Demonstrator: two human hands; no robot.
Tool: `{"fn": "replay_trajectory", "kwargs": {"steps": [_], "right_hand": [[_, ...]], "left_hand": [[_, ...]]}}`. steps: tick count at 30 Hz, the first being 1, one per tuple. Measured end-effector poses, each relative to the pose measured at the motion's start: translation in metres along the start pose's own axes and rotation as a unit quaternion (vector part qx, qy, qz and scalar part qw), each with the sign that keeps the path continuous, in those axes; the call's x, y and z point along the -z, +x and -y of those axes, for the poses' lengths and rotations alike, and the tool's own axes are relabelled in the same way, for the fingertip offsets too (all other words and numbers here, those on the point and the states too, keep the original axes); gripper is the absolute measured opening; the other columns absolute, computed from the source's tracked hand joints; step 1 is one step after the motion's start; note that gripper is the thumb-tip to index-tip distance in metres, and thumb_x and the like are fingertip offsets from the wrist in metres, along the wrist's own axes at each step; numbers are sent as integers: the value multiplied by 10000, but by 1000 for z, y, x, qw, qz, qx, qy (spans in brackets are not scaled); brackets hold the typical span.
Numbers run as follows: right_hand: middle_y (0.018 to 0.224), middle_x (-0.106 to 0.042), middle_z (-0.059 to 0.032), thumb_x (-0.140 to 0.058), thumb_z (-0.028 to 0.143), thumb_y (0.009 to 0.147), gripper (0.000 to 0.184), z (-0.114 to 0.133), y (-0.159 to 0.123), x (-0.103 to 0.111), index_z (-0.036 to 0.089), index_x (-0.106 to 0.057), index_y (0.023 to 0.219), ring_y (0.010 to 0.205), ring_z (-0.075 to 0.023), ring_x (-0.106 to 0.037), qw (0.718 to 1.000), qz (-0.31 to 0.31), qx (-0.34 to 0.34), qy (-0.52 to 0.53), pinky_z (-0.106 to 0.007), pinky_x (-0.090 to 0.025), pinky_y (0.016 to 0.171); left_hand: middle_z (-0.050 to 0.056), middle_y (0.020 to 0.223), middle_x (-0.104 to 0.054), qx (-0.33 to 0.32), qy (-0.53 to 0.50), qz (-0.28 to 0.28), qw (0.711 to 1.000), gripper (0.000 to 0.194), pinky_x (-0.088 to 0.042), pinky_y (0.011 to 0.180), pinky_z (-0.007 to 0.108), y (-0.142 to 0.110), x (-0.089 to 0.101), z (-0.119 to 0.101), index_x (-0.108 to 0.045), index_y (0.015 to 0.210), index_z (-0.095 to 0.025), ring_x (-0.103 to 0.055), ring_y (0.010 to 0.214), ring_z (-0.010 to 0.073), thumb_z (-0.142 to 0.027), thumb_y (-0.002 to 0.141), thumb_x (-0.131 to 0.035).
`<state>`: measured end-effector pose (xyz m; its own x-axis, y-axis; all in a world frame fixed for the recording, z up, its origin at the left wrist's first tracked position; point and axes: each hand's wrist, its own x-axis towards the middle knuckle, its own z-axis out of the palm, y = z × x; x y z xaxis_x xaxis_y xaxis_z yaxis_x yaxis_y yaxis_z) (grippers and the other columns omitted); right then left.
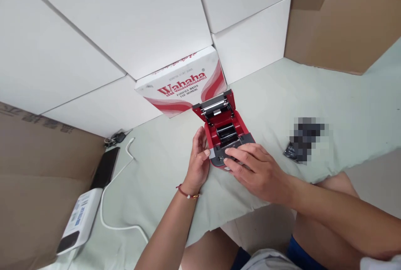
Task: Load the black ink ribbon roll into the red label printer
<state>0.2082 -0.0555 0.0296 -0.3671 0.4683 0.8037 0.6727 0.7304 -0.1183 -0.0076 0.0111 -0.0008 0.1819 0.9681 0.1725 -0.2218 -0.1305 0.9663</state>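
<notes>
A small red and black label printer (216, 158) sits on the cloth before me with its lid (216, 107) raised. Inside its red bay lies a glossy black roll (227, 133), which looks like ribbon or film. My left hand (199, 159) is closed on the printer's left side, its thumb by a small grey tab (212, 153). From the right, my right hand (258, 169) grips the front edge, with bent fingertips on the black front panel. Its thumb is hidden.
A Wahaha box (184, 84) stands behind the printer against white boxes (250, 36). A pixelated dark item (305, 140) lies right. On the left are a white cable (105, 203), a white device (82, 217) and a dark flat item (106, 167). Cardboard boxes (338, 23) flank the cloth.
</notes>
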Motion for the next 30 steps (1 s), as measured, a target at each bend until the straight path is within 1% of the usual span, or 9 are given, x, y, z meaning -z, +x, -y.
{"fn": "replay_trajectory", "kwargs": {"steps": [3,7,12,15,17,18,21,26,30], "right_hand": [[1264,-818,-108,-622,102,1054,239,-3,-1,-6,159,-761,1240,1158,-243,-680,1000,-21,-10,-11,-406,-555,1034],[1237,-819,-99,-633,102,1044,260,-4,0,-9,173,-763,1258,1177,-233,-677,1000,-14,-3,5,-400,-545,1040],[1277,-815,-88,-640,105,1045,271,-7,-2,-7,176,-769,1272,1202,-229,-669,1000,-8,2,21,-390,-542,1069],[1301,-811,-80,-630,124,1058,279,-7,-4,-8,179,-763,1296,1215,-223,-665,999,-10,-7,38,-389,-547,1071],[1304,-812,-80,-608,133,1070,275,-6,-6,-8,163,-763,1294,1221,-224,-658,999,-16,-11,49,-387,-536,1094],[1302,-812,-82,-600,135,1072,273,-5,-7,-9,149,-763,1291,1228,-228,-652,998,-21,-10,53,-390,-527,1113],[1294,-817,-73,-580,133,1074,273,-3,-8,-8,136,-766,1275,1237,-236,-640,998,-29,-8,62,-402,-502,1154],[1231,-826,-65,-571,136,1077,251,-6,-4,-6,148,-767,1232,1154,-221,-661,997,-29,-2,66,-389,-521,1060],[1218,-826,-63,-579,124,1070,244,-10,-1,-4,167,-765,1222,1123,-215,-677,997,-27,4,68,-385,-533,1033]], "left_hand": [[41,1724,-515,-28,7,-38,999,609,-371,1359,520,6,-1,-10,-642,1491,-395,-398,1668,322,-508,913,-796],[-11,1743,-499,-69,48,-114,990,396,-306,1379,525,37,-2,-32,-690,1396,-423,-341,1705,278,-551,1023,-650],[50,1499,-730,-74,26,-100,992,419,-427,1300,544,69,-6,-48,-794,1236,-341,-583,1527,294,-631,1033,-571],[41,1379,-796,-140,65,-102,983,394,-501,1244,528,52,-6,-37,-819,1210,-334,-685,1399,283,-590,1066,-557],[53,1292,-831,-201,159,-78,963,444,-452,1296,529,29,-3,-26,-857,1155,-297,-718,1350,285,-555,1107,-499],[53,1294,-834,-220,220,-43,949,452,-407,1334,535,17,0,-21,-867,1149,-295,-706,1378,291,-535,1118,-485],[45,1354,-817,-263,302,-29,916,430,-408,1334,559,-10,7,-14,-844,1263,-321,-694,1406,300,-445,1138,-452],[52,1373,-806,-251,362,7,898,355,-488,1252,554,-12,12,-23,-812,1326,-346,-693,1387,299,-354,1118,-525],[80,1260,-819,-199,296,9,934,240,-487,1247,574,-1,17,-30,-864,1170,-326,-696,1326,324,-394,1035,-679]]}}
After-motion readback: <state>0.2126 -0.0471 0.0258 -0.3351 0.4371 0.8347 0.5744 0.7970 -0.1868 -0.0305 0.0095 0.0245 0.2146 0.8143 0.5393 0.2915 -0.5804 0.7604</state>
